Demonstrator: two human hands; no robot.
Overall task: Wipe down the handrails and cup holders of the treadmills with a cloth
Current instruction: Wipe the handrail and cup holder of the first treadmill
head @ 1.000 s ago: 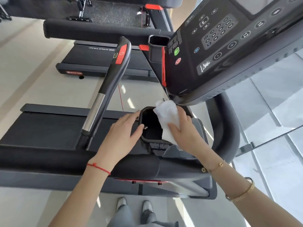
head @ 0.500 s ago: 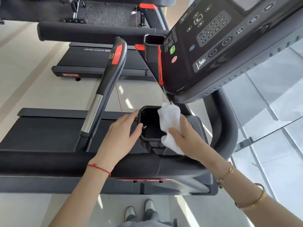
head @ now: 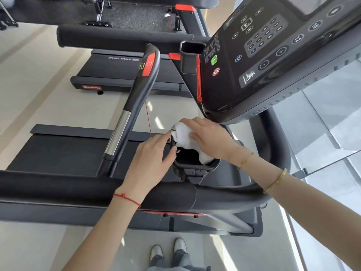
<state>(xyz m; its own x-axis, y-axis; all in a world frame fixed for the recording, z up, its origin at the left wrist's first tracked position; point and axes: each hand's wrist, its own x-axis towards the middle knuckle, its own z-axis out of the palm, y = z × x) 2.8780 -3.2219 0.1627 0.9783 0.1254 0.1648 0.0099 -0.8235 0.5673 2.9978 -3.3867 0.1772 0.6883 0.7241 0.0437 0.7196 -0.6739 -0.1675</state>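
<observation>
A black cup holder (head: 195, 166) sits below the treadmill console, in the middle of the view. My right hand (head: 210, 138) holds a white cloth (head: 184, 135) and presses it over the holder's far rim, with one end hanging inside. My left hand (head: 150, 159) rests on the holder's left side, thumb at the rim and fingers fairly straight. A padded black handrail (head: 78, 189) crosses in front of me under both forearms. A centre grip bar (head: 136, 94) with a steel section and red panel rises to the left.
The console (head: 273, 55) with keypad and green and red buttons overhangs at the upper right. A second cup holder (head: 190, 55) sits by its edge. Another treadmill (head: 125, 73) stands beyond. Glass panels (head: 322, 143) are at the right. My shoes (head: 168, 251) stand on the floor below.
My right hand has moved with the cloth from the holder's right rim up to its far rim. The left hand has stayed on the holder's left side.
</observation>
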